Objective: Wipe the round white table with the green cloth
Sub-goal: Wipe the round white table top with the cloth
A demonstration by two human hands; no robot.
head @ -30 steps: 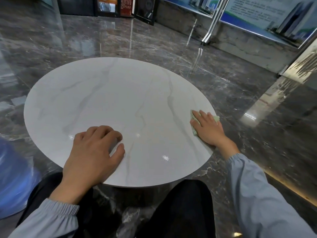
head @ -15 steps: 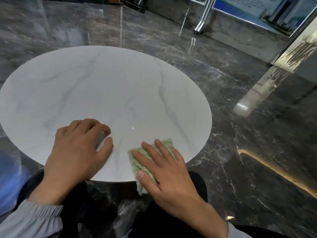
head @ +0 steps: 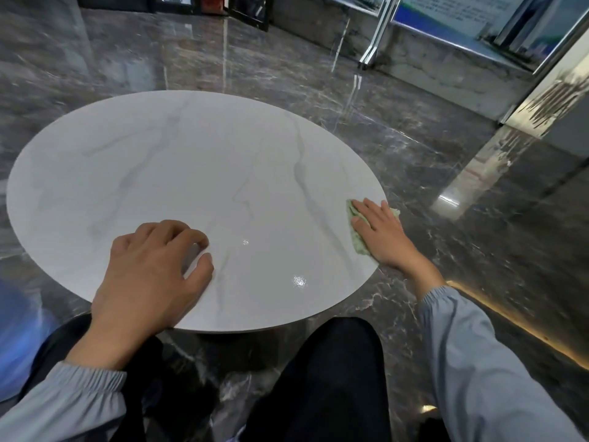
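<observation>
Green cloth (head: 356, 241) under R hand (head: 383, 235), table (head: 191, 167) edge; L hand (head: 145, 275) prob. resting.

- The right hand (head: 381, 232) has swept away from the near edge of the table (head: 191, 173). Half a second ago it lay there just beside the left hand (head: 149, 272); now it is out at the table's right edge, and the two hands are well apart.
- That puts it back about where it was a second ago.
- The green cloth (head: 357, 240) has travelled with it under the flat palm. It no longer hangs over the near rim, and a corner now pokes past the right rim.
- The right sleeve (head: 471, 362), nearly out of view half a second ago, shows along the right side again.
</observation>
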